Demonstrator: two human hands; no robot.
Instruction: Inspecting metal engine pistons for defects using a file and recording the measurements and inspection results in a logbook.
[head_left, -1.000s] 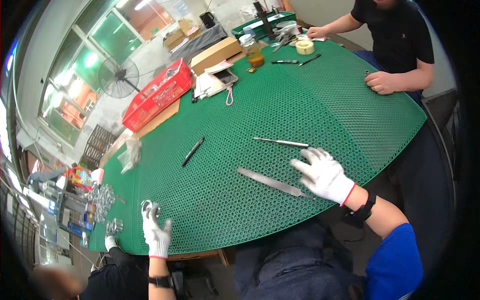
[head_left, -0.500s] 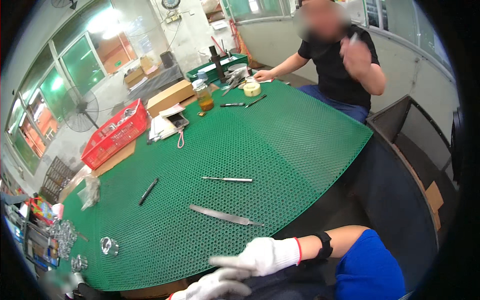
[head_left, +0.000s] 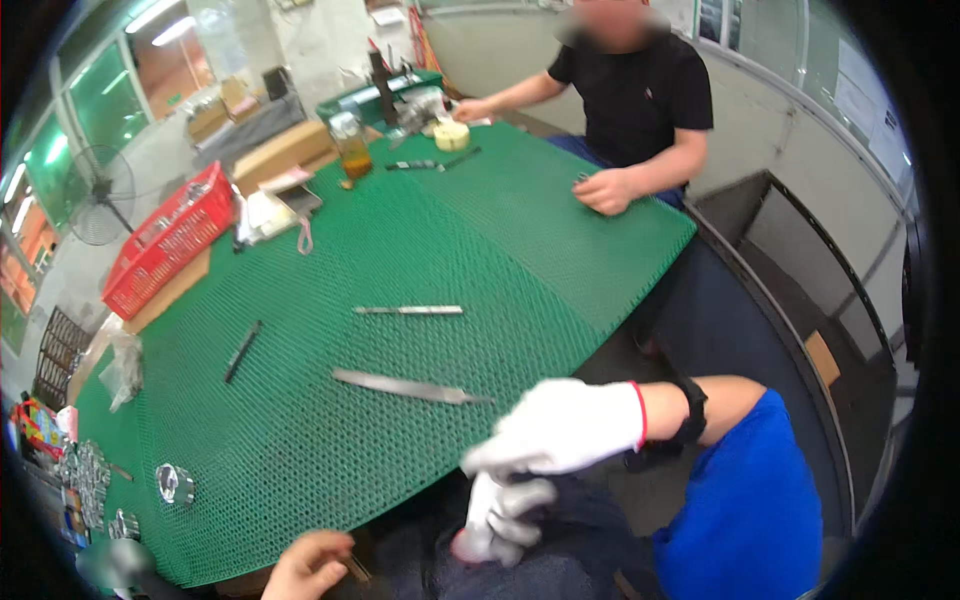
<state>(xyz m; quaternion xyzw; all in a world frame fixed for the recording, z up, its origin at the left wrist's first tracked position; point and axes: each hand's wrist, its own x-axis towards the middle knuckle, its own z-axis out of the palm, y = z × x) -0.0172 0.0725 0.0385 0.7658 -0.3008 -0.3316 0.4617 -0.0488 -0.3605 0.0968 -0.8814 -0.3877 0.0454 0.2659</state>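
And the right hand (head_left: pixel 565 425) is pinching a loose white glove (head_left: pixel 497 518), dangling it just below those fingers! The left hand (head_left: pixel 306 568) is now showing bare, freed of its glove, fingers half curling around nothing visible. Just beyond the right fingers, a flat file (head_left: pixel 400 384) is lying on the green table (head_left: pixel 300 455).

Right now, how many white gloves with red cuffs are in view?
2: a worn glove on the right hand; a loose glove apparently pinched beneath it. The left hand is bare. Others may be hidden.
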